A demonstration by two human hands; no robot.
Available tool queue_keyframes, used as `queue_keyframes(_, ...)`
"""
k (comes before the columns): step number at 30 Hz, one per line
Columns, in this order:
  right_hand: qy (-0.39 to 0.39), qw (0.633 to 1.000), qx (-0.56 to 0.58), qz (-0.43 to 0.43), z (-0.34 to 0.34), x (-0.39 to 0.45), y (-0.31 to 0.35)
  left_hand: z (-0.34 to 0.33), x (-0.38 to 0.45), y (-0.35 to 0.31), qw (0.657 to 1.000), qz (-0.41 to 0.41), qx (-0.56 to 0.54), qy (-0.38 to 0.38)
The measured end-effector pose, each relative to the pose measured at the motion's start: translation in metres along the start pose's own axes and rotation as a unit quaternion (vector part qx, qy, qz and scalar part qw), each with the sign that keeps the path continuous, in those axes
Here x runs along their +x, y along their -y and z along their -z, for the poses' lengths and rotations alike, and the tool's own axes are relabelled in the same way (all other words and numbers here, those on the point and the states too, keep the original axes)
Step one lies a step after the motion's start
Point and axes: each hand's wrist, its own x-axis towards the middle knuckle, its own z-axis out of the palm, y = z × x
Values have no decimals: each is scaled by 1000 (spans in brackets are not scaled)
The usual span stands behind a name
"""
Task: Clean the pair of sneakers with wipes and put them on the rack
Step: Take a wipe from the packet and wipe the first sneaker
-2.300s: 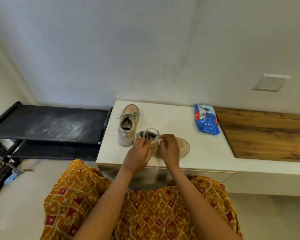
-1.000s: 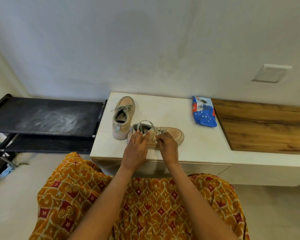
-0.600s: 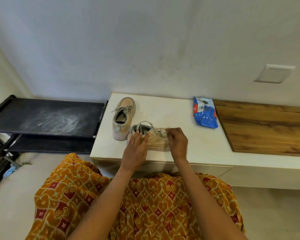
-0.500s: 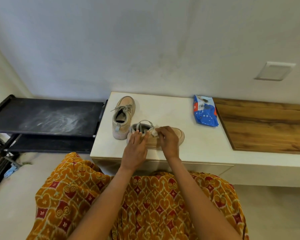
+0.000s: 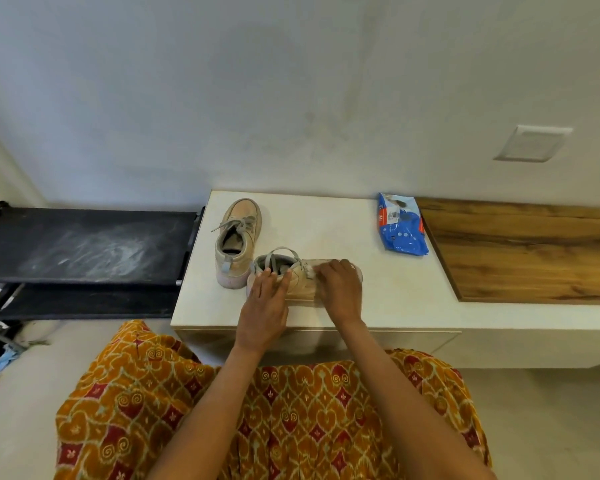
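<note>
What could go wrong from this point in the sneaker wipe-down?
1. The near sneaker lies close to the counter's front edge; a hard stroke by the right hand might push it off, though the left hand steadies its heel.
2. The rack top looks smeared with whitish dust, which could re-soil cleaned soles.
3. The wipe pack lies far right, so fetching a fresh wipe likely means letting go.
</note>
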Motion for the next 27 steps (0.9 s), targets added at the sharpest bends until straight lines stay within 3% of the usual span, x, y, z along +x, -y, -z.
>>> queue_keyframes(4, 29, 985, -157, 59, 13, -2, -48, -1, 0, 0, 1000, -3, 8, -10)
queue_keyframes(6, 38, 979, -193, 45, 20, 10, -58, -1, 1, -3, 1000, 0, 10, -10)
queue_keyframes(10, 16, 986, -143, -89, 20, 26, -43, -1, 2, -7, 1000, 13, 21, 1)
queue_keyframes(15, 47, 981, -176, 63, 15, 11, -56, -3, 2, -6, 1000, 12, 10, 3)
queue_keyframes(20, 14, 985, -161, -62, 17, 26, -47, 0, 4, -7, 1000, 6, 21, 5)
queue_keyframes(25, 23, 982, -165, 88, 10, 13, -54, 2, 4, -10, 1000, 16, 14, 11)
queue_keyframes(27, 25, 981, -192, 31, 21, 24, -63, 2, 5, -9, 1000, 15, 14, 12)
